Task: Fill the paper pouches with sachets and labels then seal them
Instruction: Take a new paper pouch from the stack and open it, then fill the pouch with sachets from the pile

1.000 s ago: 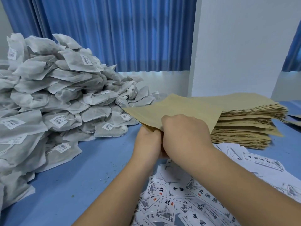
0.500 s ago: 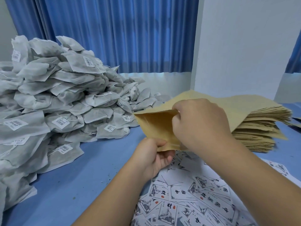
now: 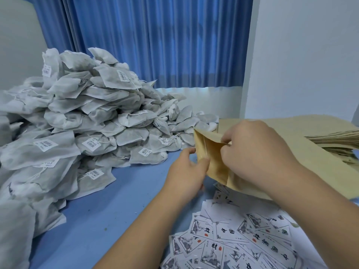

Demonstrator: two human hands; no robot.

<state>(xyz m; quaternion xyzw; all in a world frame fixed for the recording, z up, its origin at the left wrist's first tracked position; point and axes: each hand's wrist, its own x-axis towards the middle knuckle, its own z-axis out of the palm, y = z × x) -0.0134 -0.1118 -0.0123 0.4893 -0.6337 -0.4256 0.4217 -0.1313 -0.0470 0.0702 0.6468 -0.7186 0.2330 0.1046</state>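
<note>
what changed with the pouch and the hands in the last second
The paper pouch, flat a second ago, now gapes open toward the left: the right hand pulled one wall away while the left hand pinches the other. Both hands kept hold. The sachet pile, labels and pouch stack stayed put.

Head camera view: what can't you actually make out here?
All in the head view:
- Inside of the paper pouch: deeper part hidden behind the right hand.
- The stack of pouches: cut off by the right edge.
- The sachet pile: cut off by the left edge.
- The barcode stickers: print too small to read.
</note>
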